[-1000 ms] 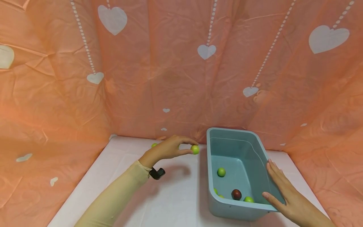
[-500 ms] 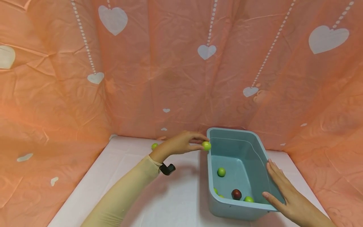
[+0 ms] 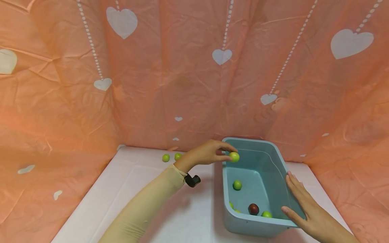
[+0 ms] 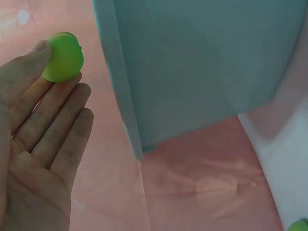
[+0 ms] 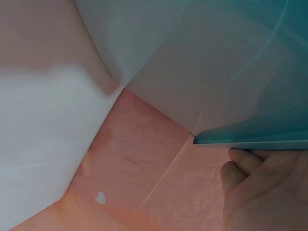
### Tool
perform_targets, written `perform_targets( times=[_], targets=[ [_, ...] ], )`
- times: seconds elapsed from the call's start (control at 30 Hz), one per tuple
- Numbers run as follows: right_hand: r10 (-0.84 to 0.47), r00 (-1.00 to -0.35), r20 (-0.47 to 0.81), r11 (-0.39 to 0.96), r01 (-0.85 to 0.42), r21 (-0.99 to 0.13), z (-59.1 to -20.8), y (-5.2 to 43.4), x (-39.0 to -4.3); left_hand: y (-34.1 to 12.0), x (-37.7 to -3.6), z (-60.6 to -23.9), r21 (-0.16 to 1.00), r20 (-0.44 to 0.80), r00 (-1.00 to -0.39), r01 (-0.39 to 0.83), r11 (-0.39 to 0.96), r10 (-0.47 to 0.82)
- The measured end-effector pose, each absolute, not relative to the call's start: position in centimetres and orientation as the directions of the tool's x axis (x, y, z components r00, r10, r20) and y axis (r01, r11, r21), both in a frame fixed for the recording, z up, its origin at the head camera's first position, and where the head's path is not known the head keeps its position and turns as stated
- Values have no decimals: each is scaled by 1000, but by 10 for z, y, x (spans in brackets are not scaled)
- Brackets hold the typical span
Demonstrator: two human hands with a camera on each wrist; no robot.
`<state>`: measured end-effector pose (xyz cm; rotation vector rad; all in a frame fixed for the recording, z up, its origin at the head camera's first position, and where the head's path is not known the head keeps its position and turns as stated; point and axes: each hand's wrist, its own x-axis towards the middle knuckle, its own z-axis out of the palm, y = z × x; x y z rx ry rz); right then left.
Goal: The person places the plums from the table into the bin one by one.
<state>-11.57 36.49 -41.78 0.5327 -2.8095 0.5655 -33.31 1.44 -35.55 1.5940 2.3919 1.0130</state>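
Pinching a green fruit (image 3: 234,157) with the left hand (image 3: 209,153), likely because of its small, round shape, near the left side of the blue tub (image 3: 258,226). Resting the right hand (image 3: 310,206) (nicely spread out) on the right edge (image 3: 283,160), maybe to stop wobbling.

In the head view, moderately bright, diffuse light is strongest on the left of the creased orange plastic sheet with white hearts (image 3: 54,111), while soft-edged shadows lie on the smooth white tabletop (image 3: 182,222) near the left forearm in its pale yellow sleeve (image 3: 149,202) and along the left side of the rectangular blue-grey plastic bin (image 3: 225,182). Wide-angle stretching skews the outer hearts. Both wrist views are dimmer, greyish and soft in detail, the left brightening towards its upper left corner, the right hazy over the bin wall.
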Motion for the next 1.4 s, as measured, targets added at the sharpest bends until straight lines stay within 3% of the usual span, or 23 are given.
perform_targets(
  times=[0.2, 0.47, 0.8, 1.4],
  targets=[
    [-317, -895, 314, 858, -412, -306, -419, 364, -116, 29, -333, -358, 563, 251, -441, 791, 240, 862],
    [-280, -924, 262, 869, -359, -339, -418, 365, -115, 46, -336, -360, 530, 226, -409, 813, 241, 884],
    [-317, -892, 321, 862, -412, -296, -416, 363, -117, 65, -338, -360, 531, 187, -388, 813, 239, 903],
    [-330, -874, 358, 842, -444, -307, -419, 361, -116, 97, -343, -371, 491, 92, -396, 816, 305, 914]
  ],
)
